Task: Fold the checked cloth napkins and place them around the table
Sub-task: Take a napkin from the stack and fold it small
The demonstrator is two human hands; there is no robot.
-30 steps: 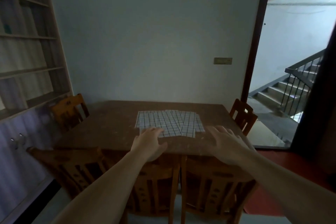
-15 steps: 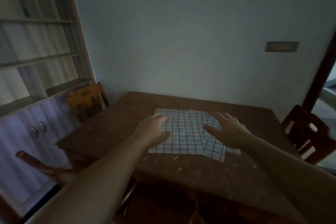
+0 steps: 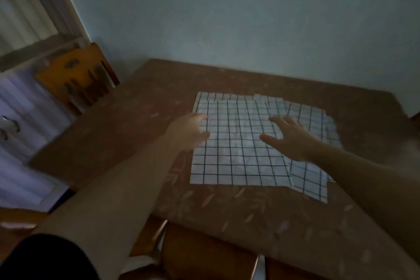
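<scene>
Now both hands reach the napkins, before any fold is made.

Fingers of the left hand point(image 3: 189, 132) are loosely bent at the left edge of the top napkin point(image 3: 236, 154), and through the blur it cannot be told whether they pinch the edge or only touch it; the right hand point(image 3: 289, 137) lies with fingers spread and straight over the right part of the same sheet, grasping nothing. Under it a second napkin point(image 3: 311, 182) sticks out at the near right, and more checked edges show at the far side, so the pile lies unfolded and overlapping near the middle of the table point(image 3: 261, 218). Judged from this, the first step is in hand: freeing one sheet. Next it likely calls for lifting only the top layer, while the rest stay flat. A chair point(image 3: 77, 77) stands at the left side.
</scene>
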